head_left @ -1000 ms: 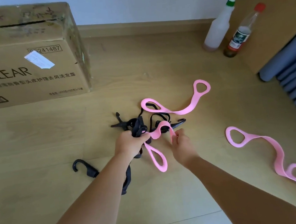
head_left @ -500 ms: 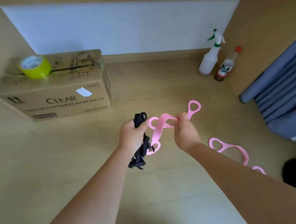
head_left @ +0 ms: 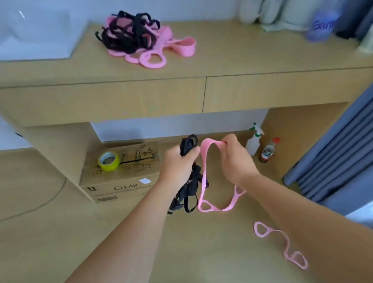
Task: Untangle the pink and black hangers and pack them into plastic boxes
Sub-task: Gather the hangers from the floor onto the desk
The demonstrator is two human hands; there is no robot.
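My left hand (head_left: 176,165) grips a bundle of black hangers (head_left: 189,187) that dangles below my fist. My right hand (head_left: 235,157) pinches a pink hanger strap (head_left: 204,174), which loops down and back up under my wrist. The strap hangs right beside the black bundle. Another pink hanger (head_left: 281,244) lies on the floor at the lower right. A tangled heap of pink and black hangers (head_left: 138,38) sits on the wooden desk top (head_left: 240,52). A clear plastic box (head_left: 36,35) stands blurred at the desk's back left.
Under the desk stands a cardboard box (head_left: 120,182) with a roll of yellow tape (head_left: 108,161) on it. A spray bottle (head_left: 253,143) and a red-capped bottle (head_left: 268,151) stand by the desk's right leg. Blue curtains (head_left: 352,147) hang at the right. Mugs and bottles crowd the desk's right end.
Both hands rose from the floor with the black bundle and the pink strap. The view tilted up, bringing the desk top and its heap into sight. The pink strap now hangs in a longer loop.
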